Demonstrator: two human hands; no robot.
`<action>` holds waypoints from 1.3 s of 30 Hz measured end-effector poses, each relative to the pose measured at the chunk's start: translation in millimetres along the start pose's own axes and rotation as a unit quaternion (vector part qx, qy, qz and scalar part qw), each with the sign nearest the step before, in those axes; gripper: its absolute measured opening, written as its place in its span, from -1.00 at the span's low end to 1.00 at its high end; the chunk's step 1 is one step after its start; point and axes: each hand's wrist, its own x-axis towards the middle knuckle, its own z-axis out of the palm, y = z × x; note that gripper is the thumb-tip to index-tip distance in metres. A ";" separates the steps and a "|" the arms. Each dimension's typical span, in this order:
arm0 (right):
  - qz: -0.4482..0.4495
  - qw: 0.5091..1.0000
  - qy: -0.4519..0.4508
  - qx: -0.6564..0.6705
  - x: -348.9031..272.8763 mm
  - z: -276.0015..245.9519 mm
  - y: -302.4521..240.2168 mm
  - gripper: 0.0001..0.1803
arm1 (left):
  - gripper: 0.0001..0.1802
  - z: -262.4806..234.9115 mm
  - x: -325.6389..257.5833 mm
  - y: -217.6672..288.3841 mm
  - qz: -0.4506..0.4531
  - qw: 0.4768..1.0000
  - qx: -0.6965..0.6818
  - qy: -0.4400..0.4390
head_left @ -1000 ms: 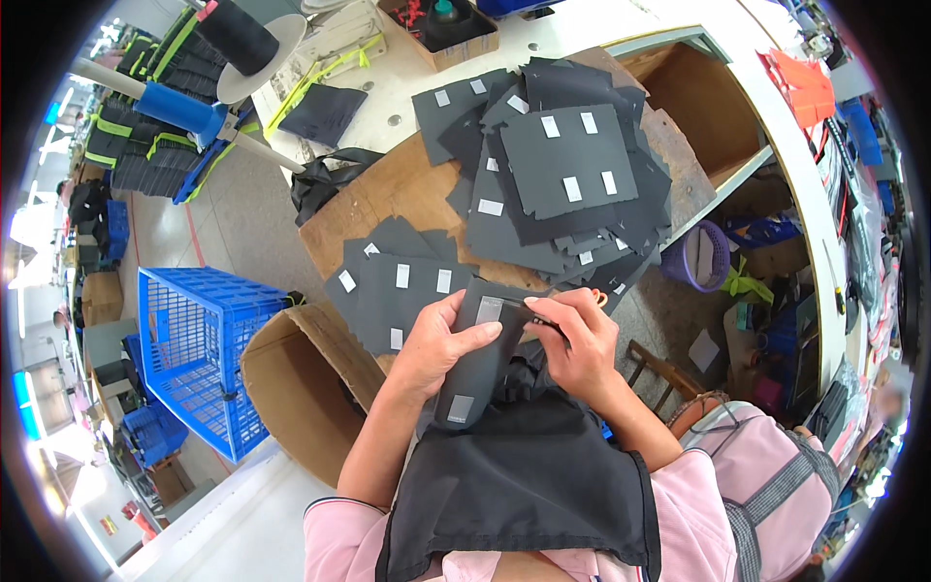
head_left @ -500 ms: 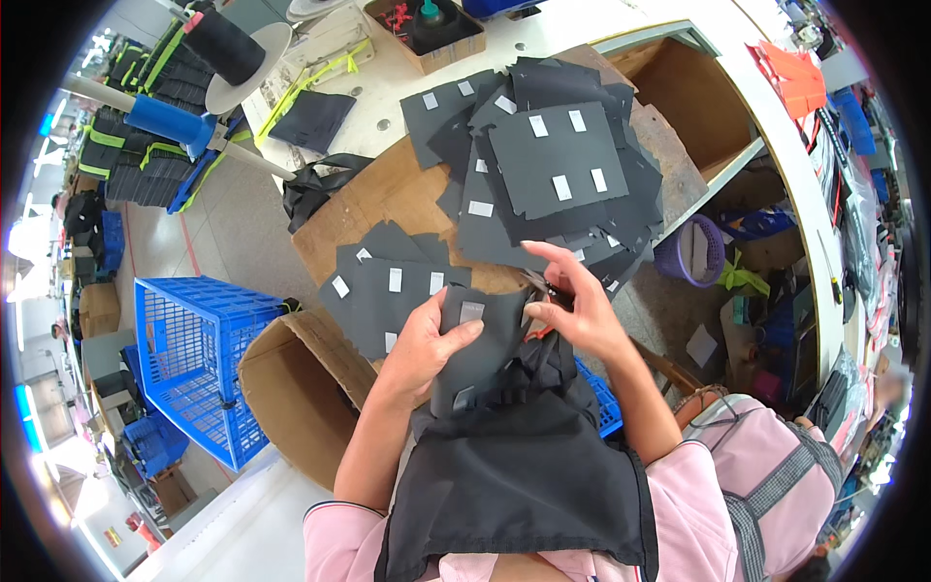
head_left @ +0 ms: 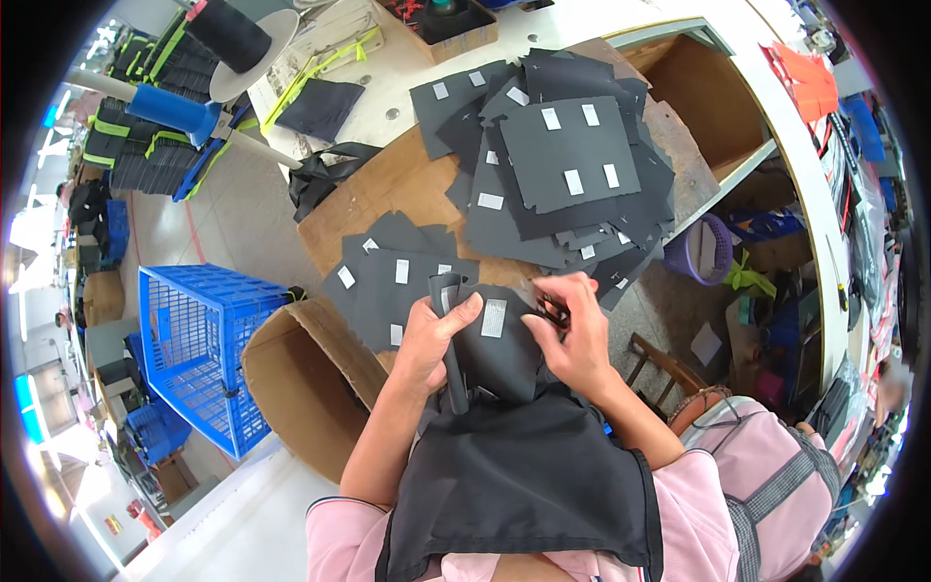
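My left hand point(head_left: 427, 344) pinches a dark grey fabric panel point(head_left: 499, 361) above my lap, thumb on top. The panel's left part is folded up, and a white patch point(head_left: 494, 318) faces me on it. At the panel's right edge, my right hand point(head_left: 582, 335) has its fingers curled round small scissors point(head_left: 553, 312), partly hidden and blurred. Beyond my hands, a smaller pile of similar panels point(head_left: 380, 257) lies on the wooden board to the left. A larger, untidy stack point(head_left: 572, 145) sits farther right, white patches on its top panel.
An open cardboard box point(head_left: 291, 388) stands left of my lap, with a blue plastic crate point(head_left: 199, 359) beyond it. A thread cone point(head_left: 228, 44) is at the far left. A purple basket point(head_left: 700, 250) sits below the table at right. Another person in pink point(head_left: 766, 466) is close on my right.
The held panel has been turned and its left part folded up, bringing another white patch into view. My right hand has curled more tightly at its edge. The view has shifted slightly.
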 end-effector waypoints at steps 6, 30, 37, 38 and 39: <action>-0.055 0.997 -0.032 -0.031 -6.8 -2.2 4.0 -0.65 | -0.72 1.7 -0.1 -3.6 0.008 0.999 0.032 0.029; -0.092 0.993 0.014 -0.068 -10.5 2.1 3.0 -0.66 | -0.73 14.3 -7.2 4.5 0.084 0.990 0.103 0.054; -0.069 0.996 -0.004 -0.062 -5.9 2.7 4.2 -0.69 | -0.70 14.6 -4.5 7.1 0.100 0.986 0.117 0.068; -0.072 0.996 0.006 -0.044 -4.9 1.7 5.7 -0.70 | -0.69 10.0 -4.3 8.8 0.101 0.983 0.122 0.089; -0.031 0.999 -0.018 -0.024 -3.5 1.5 12.0 -0.68 | -0.67 -1.4 -3.2 12.1 0.095 0.982 0.126 0.108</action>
